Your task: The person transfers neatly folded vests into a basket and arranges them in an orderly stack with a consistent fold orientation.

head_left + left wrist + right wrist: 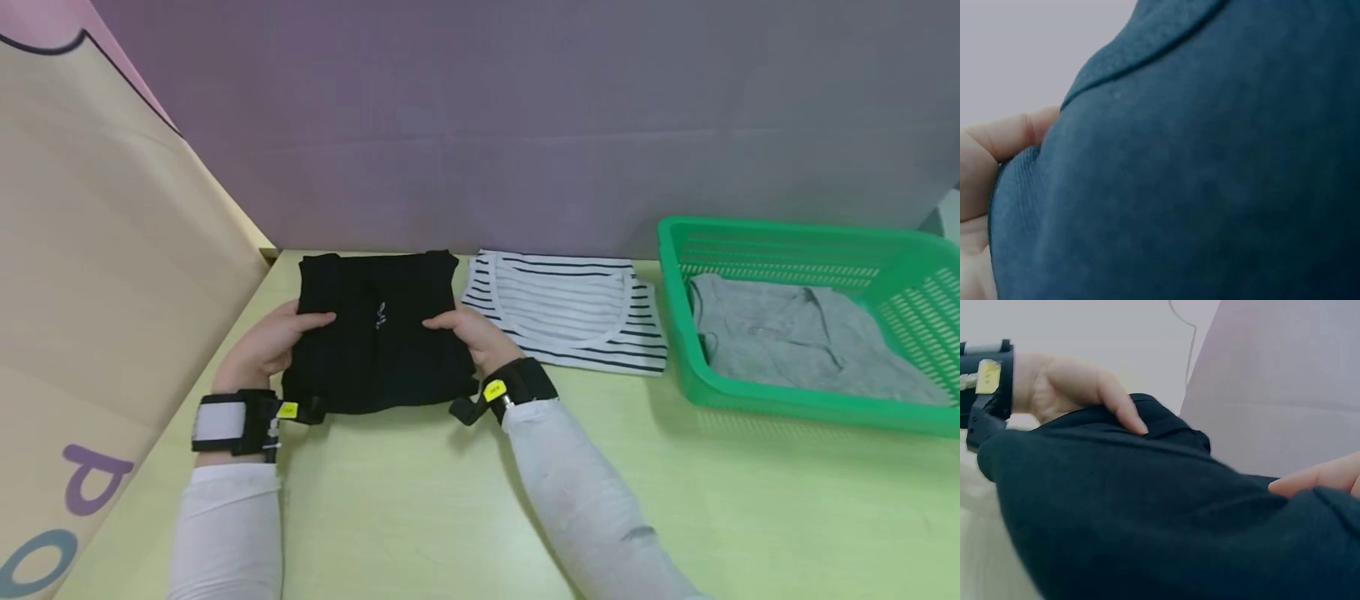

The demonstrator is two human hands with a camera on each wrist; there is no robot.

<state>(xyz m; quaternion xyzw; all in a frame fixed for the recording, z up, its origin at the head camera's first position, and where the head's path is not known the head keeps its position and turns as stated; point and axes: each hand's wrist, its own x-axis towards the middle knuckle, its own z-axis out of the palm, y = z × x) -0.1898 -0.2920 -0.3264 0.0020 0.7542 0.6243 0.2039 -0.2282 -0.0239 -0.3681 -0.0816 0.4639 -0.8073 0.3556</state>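
Observation:
A folded black garment (375,350) with a small white print is at the left end of the table. My left hand (273,337) grips its left side, thumb on top and the other fingers mostly hidden beneath the cloth. On the opposite side my right hand (480,333) holds it the same way, thumb lying across the top. Dark cloth fills most of the left wrist view, with part of the left hand (1007,140) at its edge. In the right wrist view the cloth (1141,512) sags and bulges between both hands.
Right of the black garment lies a folded black-and-white striped shirt (562,308). Farther right stands a green plastic basket (810,408) holding a grey garment (795,333). A grey wall panel (525,125) closes off the back, and a beige printed panel (105,250) runs along the left.

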